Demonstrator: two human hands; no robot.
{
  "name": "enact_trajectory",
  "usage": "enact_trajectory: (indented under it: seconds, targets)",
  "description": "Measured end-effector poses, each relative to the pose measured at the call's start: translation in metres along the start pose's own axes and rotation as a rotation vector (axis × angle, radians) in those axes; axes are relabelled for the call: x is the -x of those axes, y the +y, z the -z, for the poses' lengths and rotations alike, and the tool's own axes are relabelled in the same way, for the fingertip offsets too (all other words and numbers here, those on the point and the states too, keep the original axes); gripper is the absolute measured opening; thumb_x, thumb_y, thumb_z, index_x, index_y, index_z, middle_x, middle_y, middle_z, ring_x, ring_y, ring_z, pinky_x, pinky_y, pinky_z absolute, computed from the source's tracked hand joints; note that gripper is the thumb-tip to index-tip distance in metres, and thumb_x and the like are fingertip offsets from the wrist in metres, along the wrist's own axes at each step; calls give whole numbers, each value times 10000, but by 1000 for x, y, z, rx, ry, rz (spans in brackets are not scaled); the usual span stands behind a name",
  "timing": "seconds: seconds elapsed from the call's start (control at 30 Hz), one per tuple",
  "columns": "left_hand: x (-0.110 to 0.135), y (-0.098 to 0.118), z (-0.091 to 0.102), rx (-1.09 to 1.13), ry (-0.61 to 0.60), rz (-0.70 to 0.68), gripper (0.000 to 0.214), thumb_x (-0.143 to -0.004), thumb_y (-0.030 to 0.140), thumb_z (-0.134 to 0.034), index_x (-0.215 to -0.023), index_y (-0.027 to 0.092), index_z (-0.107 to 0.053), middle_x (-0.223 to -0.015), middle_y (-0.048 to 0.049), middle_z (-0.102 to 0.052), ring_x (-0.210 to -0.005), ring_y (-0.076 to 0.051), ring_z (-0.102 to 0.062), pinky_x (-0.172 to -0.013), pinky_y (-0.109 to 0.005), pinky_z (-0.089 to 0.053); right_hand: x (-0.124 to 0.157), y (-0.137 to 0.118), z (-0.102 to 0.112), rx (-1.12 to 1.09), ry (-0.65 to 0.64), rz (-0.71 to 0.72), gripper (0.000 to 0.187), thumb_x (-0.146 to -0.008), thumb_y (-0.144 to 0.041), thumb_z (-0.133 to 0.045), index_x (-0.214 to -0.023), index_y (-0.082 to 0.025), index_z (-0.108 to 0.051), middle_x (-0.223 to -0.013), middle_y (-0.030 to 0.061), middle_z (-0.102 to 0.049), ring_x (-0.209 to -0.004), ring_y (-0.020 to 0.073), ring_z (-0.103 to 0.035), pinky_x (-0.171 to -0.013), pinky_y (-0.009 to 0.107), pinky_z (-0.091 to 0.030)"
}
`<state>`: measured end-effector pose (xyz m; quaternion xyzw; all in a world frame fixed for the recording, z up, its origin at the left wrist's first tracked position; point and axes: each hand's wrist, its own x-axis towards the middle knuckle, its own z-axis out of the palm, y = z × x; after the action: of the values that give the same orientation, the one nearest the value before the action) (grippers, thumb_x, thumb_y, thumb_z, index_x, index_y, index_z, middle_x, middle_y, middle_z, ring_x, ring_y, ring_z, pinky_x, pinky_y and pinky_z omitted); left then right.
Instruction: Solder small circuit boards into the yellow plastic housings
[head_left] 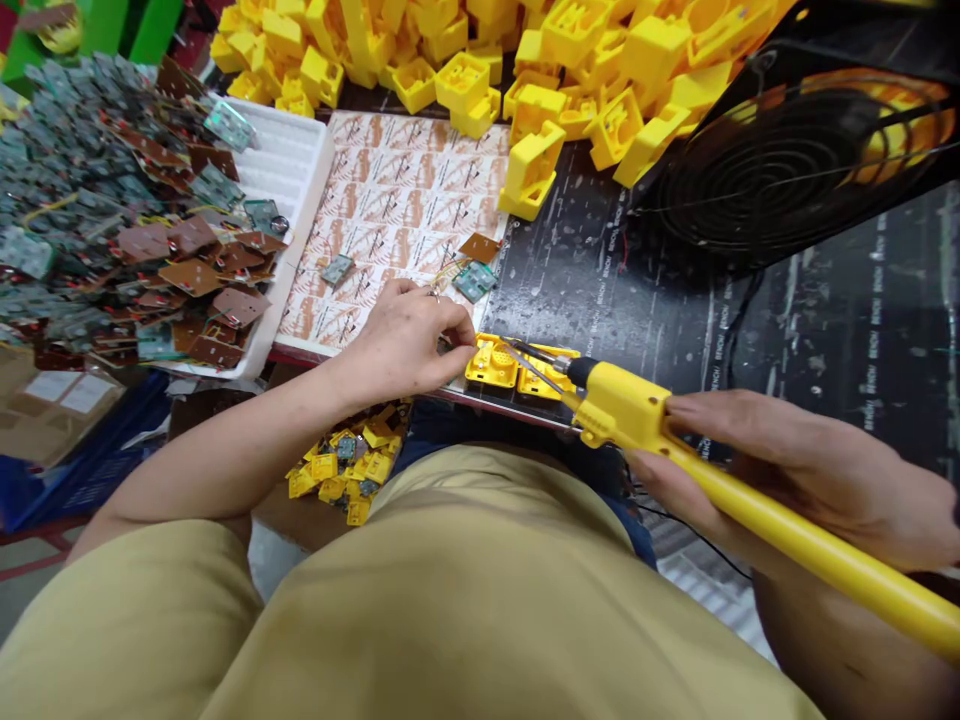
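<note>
The soldering iron's (750,500) handle is cut off at the right edge, and what lies under the left hand's (409,340) fingertips cannot be made out. The iron is gripped firmly in the right hand (795,480), its tip laid on the yellow housing (495,362), which is pinched at the bench's near edge (517,402). Bare black mat (600,290) is left open beyond.

circuit boards (135,230) heaped left, plastic housings (525,60) piled behind, fan (780,160) right — printed sheet (405,200) between
</note>
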<state>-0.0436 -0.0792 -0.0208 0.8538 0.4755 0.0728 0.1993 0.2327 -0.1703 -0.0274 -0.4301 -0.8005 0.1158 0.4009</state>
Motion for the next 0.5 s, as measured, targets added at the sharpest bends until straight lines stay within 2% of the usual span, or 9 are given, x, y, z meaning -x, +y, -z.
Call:
enact_trajectory:
  seconds: [0.13, 0.23, 0.33, 0.5]
  targets:
    - [-6, 2, 4, -35, -69, 25, 166, -778, 267, -581, -782, 180, -721, -798, -14, -757, -809, -205, -667, -975, -454, -374, -7, -3, -5, -85, -4, 131, 196, -848, -173, -724, -991, -208, -596, -743, -10, -671, -671, 97, -681, -590, 159, -566]
    - [-9, 3, 5, -39, -91, 29, 165, -764, 275, -579, -780, 189, -719, -797, -7, -752, -803, -197, -663, -978, -454, -380, -5, -3, -8, -87, -54, 83, 100, -891, -216, -682, -871, -222, -584, -753, -7, -666, -695, 98, -679, -611, 177, -572]
    - [-11, 4, 6, -41, -103, 42, 173, -764, 282, -574, -780, 190, -720, -791, -4, -748, -805, -197, -662, -980, -457, -382, -7, -4, -11, -76, -106, 63, 88, -908, -225, -660, -856, -225, -589, -768, -4, -674, -715, 104, -682, -651, 200, -586]
    - [-13, 8, 8, -106, -132, 39, 180, -766, 272, -569, -772, 183, -725, -780, -9, -737, -798, -194, -650, -965, -439, -392, -17, -5, -6, -18, -96, 252, 221, -779, -143, -792, -887, -176, -603, -779, 1, -681, -691, 85, -662, -663, 182, -577]
